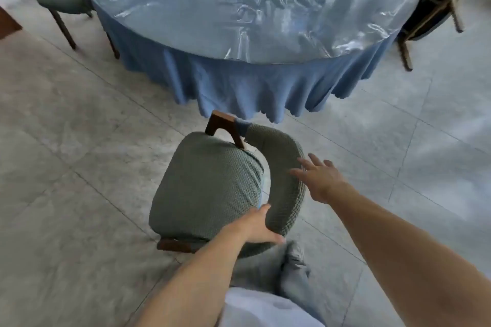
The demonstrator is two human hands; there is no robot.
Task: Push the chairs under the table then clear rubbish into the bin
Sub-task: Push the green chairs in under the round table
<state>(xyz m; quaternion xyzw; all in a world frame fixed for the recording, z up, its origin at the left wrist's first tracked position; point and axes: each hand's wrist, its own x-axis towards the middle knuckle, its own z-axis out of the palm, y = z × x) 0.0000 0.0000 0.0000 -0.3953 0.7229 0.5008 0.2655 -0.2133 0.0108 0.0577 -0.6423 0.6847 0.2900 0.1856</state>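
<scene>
Grey-green upholstered armchair (212,183): waffle-knit cover, curved padded backrest, dark wooden legs; stands on the tiled floor (79,141), short of the round table (239,21) in pleated blue cloth under clear plastic. Left hand (256,225) clasps the backrest's near end; right hand (318,178), fingers spread, hovers at its outer curve, apparently to turn it tableward.

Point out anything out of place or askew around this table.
The green chair stands clear of the round table, turned sideways, with the left hand gripping its backrest. At right, a gold-framed chair leans tilted against the table edge.
</scene>
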